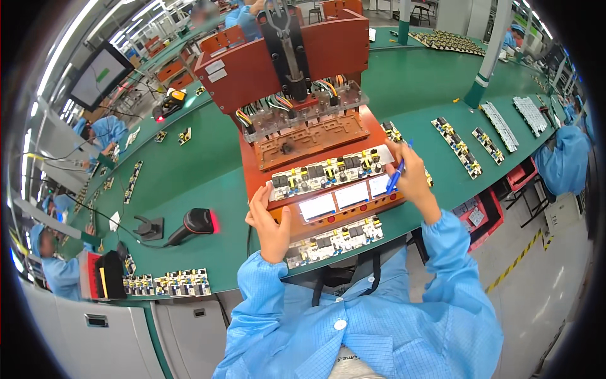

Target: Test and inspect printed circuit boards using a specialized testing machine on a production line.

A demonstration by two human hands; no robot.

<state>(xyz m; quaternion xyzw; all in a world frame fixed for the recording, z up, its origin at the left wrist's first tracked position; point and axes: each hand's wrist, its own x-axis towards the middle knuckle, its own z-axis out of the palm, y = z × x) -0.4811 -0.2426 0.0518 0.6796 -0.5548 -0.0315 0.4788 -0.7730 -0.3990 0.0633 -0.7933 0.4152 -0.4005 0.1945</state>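
Observation:
A long circuit board [328, 172] with yellow and black parts lies on the bed of a red-brown test fixture [297, 136] in front of me. My left hand [268, 218] touches the board's left end with fingers apart. My right hand [413, 177] rests at the board's right end and holds a blue pen [396, 174] upright. The fixture's lid [284, 57] is raised, with coloured wires under it. A second board [334, 240] lies on the green table [208, 170] just below the fixture's three white display panels [350, 197].
A black handheld scanner [192, 224] and its stand [150, 227] sit left of me. More boards lie at the near left edge [167, 282] and to the right [457, 146]. Other people in blue coats work at the left [57, 268] and right [565, 161]. A green pillar [486, 63] stands beyond.

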